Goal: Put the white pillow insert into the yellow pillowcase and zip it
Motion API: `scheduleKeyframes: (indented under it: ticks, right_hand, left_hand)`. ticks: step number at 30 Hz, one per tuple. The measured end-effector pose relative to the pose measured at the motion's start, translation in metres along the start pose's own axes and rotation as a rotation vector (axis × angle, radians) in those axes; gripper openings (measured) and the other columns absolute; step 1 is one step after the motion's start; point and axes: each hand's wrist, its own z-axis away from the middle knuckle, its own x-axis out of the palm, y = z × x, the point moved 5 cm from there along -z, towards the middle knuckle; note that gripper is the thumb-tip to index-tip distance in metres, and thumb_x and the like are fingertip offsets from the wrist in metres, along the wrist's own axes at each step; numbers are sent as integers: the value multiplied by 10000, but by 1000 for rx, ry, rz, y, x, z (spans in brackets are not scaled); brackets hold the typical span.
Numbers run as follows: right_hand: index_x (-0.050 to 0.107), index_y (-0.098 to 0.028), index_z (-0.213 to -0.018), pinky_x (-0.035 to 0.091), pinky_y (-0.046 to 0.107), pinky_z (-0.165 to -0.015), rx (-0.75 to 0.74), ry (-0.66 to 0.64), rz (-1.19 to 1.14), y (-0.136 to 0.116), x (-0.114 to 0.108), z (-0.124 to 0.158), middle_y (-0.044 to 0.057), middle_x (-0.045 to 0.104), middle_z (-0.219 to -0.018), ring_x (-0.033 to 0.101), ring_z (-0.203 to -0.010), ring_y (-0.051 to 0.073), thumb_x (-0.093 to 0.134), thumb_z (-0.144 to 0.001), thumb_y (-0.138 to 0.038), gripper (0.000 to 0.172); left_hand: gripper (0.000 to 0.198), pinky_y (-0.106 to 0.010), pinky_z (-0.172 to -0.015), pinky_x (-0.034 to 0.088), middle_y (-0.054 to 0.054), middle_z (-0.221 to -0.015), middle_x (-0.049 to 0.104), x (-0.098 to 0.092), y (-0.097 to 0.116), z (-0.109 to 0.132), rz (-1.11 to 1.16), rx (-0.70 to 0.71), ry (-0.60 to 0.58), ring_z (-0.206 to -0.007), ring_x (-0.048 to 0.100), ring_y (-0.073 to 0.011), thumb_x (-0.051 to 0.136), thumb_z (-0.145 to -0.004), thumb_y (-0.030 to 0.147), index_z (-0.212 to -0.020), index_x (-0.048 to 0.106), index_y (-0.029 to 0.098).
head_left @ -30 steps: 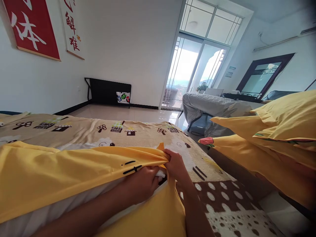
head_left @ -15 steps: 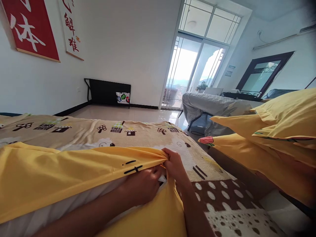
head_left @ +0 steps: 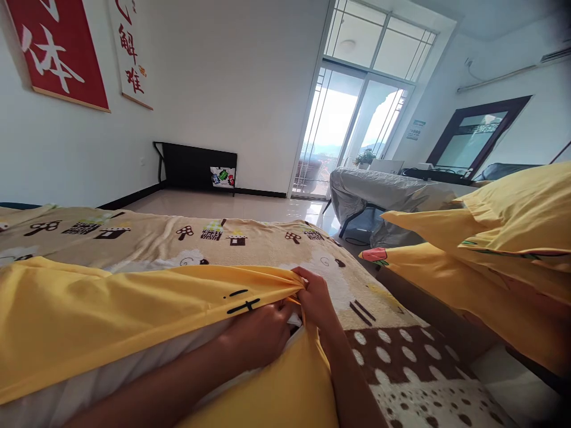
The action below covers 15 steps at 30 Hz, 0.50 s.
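A yellow pillowcase (head_left: 111,315) with a white pillow (head_left: 102,374) partly inside lies across the patterned bed sheet (head_left: 187,238) in front of me. My left hand (head_left: 256,336) reaches into the case's open end, fingers curled on the white pillow corner. My right hand (head_left: 314,297) pinches the yellow edge of the opening at its corner and holds it up. Both hands meet at that corner, near the middle of the view.
Two yellow pillows (head_left: 504,238) are stacked at the right. Beyond the bed are a grey covered table (head_left: 383,190), a black low rack (head_left: 196,166) against the wall and glass balcony doors (head_left: 343,131). Red and white banners (head_left: 57,53) hang on the left wall.
The hands have barely moved; the right hand's pinch on the yellow edge sits slightly higher and the left hand's fingers have shifted a little at the opening.
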Motion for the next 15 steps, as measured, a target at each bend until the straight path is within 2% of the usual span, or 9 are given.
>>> scheduleKeyframes:
  ticks: [5,10,15]
  right_hand:
    - [614,-173,-700,349,206,-590,27,-26,55,-4,-2,-1,-25,582,-615,500,-641,134,424,-540,-172,248]
    - [640,-169,-675,343,219,-614,47,-13,131,-7,-2,-1,-21,604,-613,499,-648,134,440,-563,-182,230]
    - [648,-169,-715,343,215,-606,11,-47,73,-3,2,-1,-27,591,-625,495,-645,132,428,-551,-176,275]
  left_hand:
    - [367,-356,-983,416,-113,-1190,605,1,-3,1,61,-40,38,-1092,567,-235,414,-873,163,-1215,546,158]
    - [347,-378,-972,427,-124,-1215,600,10,-10,-2,80,-94,2,-1095,577,-246,417,-888,184,-1213,537,158]
    - [360,-396,-1032,384,-114,-1273,580,11,-13,-4,130,-118,-2,-1157,542,-250,407,-894,189,-1232,527,158]
